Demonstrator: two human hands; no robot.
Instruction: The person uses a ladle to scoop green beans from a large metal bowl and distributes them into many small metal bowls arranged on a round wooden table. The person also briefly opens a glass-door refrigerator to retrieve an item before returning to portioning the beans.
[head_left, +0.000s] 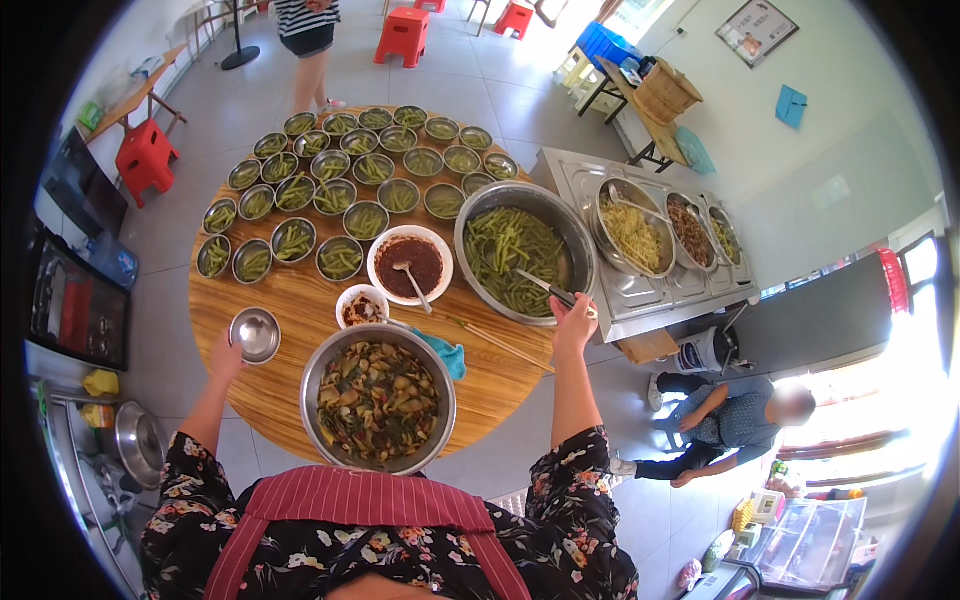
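My left hand (227, 355) holds an empty small metal bowl (256, 336) by its rim over the left edge of the round wooden table (480, 386). My right hand (574, 319) grips the dark handle of a metal serving utensil (541, 284), whose end reaches into a large metal basin of green beans (513, 255). Several small metal bowls with green beans (340, 258) stand in rows on the table's far side. Between them and me are a white bowl of dark red sauce (410, 264) with a spoon, a smaller white bowl (362, 305) and a metal basin of mixed vegetables (379, 401).
Wooden chopsticks (506, 343) and a teal cloth (447, 354) lie near the basins. At the right stands a metal serving counter (628, 300) with food pans. A person (731, 420) sits at the right; another person (306, 37) stands beyond the table. Red stools (403, 36) stand farther back.
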